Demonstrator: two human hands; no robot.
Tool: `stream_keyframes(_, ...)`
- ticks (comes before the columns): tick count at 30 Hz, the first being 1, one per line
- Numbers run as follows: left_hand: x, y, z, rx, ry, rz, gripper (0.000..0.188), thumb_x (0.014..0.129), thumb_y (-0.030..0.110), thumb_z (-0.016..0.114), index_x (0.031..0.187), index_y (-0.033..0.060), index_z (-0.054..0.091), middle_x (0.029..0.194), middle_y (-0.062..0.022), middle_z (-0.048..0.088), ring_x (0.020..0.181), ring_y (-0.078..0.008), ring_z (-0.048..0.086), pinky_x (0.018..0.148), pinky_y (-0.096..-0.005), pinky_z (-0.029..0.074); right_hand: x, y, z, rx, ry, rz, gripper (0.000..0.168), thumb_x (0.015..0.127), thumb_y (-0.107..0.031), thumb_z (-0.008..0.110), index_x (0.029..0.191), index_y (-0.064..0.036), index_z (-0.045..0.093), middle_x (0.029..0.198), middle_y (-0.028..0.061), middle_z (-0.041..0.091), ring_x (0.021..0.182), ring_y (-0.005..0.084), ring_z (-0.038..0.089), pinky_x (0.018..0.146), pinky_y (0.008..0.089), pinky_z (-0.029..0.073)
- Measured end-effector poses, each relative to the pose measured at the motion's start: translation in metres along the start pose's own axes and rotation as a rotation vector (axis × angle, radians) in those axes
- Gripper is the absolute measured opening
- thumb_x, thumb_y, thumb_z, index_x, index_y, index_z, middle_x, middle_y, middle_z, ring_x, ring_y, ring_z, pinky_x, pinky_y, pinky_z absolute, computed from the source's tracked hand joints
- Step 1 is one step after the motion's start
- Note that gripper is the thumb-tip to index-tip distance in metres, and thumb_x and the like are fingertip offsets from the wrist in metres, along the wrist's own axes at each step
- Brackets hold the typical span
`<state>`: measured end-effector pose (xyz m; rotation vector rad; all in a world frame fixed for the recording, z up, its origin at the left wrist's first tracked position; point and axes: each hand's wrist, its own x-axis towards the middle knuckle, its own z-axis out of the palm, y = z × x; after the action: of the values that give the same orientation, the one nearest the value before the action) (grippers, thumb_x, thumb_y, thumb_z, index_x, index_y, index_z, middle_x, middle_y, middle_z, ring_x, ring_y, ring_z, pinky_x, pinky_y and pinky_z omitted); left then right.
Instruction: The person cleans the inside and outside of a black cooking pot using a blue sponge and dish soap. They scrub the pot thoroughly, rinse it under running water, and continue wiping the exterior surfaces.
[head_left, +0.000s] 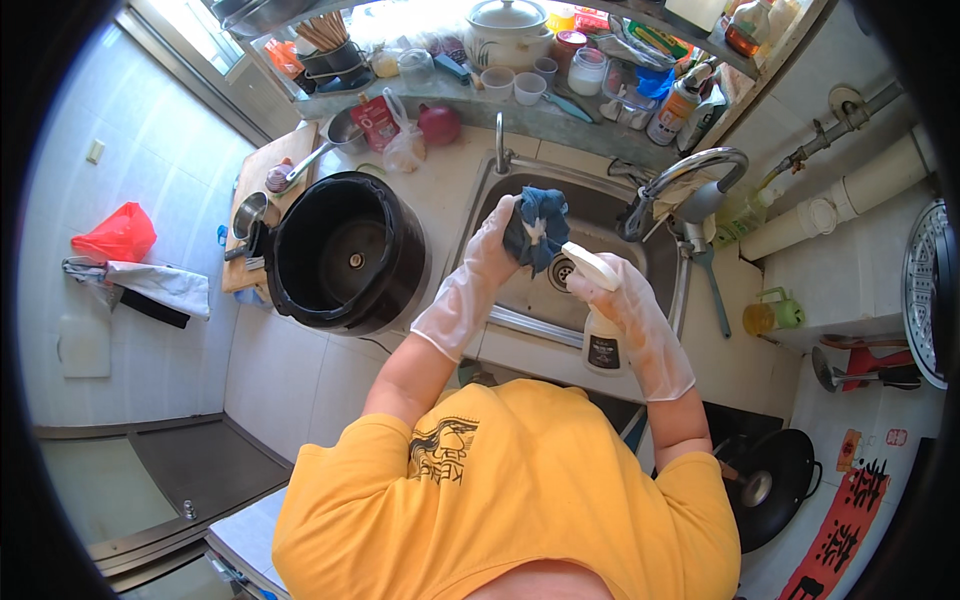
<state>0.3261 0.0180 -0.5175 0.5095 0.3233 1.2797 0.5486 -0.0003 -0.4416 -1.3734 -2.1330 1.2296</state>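
In a translucent glove, my left hand (489, 241) holds up a bunched blue cloth (541, 225) over the left side of the steel sink (517, 296). A white patch, perhaps foam, shows on the cloth. My right hand (619, 289), gloved the same way, grips a white spray bottle (602, 341) by its neck, with fingers around the trigger. The nozzle points at the cloth from close by. To the left of my left hand stands a large black electric cooker pot (349, 251) without a lid, a small metal fitting visible at its bottom.
A gooseneck faucet (697, 169) curves over the sink's right side, and a smaller tap (500, 146) rises behind it. Jars and cups crowd the back ledge (465, 105). A wooden board (251, 187) with pans lies left of the pot. A black wok (780, 487) sits at right.
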Motion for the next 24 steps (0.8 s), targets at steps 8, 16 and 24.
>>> stream_keyframes(8, 0.004, -0.006, 0.001, -0.065, -0.016, 0.017, 0.065, 0.099, 0.045, 0.063, 0.144, 0.0, 0.051, 0.13, -0.0152, 0.063, 0.121, -0.0333, 0.062, 0.107, -0.0515, 0.049, 0.007, 0.021, 0.016, -0.137, 0.012, -0.175, 0.024, 0.086, -0.026, 0.068, 0.092, -0.003, 0.07, 0.088, 0.0182, 0.07, 0.082, 0.0375, 0.066, 0.078, 0.0419, 0.054)
stream_keyframes(16, 0.003, -0.007, -0.006, -0.172, -0.072, -0.02, 0.072, 0.097, 0.046, 0.063, 0.15, 0.0002, 0.046, 0.137, -0.0167, 0.061, 0.121, -0.034, 0.062, 0.107, -0.0514, 0.048, -0.004, 0.006, 0.008, 0.0, 0.061, 0.031, 0.026, 0.087, -0.026, 0.069, 0.103, -0.005, 0.072, 0.098, 0.0192, 0.073, 0.092, 0.0386, 0.069, 0.084, 0.0426, 0.055)
stream_keyframes(24, 0.008, -0.016, 0.0, -0.105, -0.045, -0.083, 0.068, 0.095, 0.042, 0.065, 0.148, 0.0005, 0.05, 0.138, -0.0176, 0.062, 0.123, -0.0335, 0.063, 0.108, -0.0487, 0.048, -0.013, 0.009, 0.007, 0.012, 0.06, 0.069, 0.024, 0.088, -0.026, 0.069, 0.102, -0.007, 0.073, 0.095, 0.0183, 0.072, 0.091, 0.0368, 0.068, 0.084, 0.0413, 0.054)
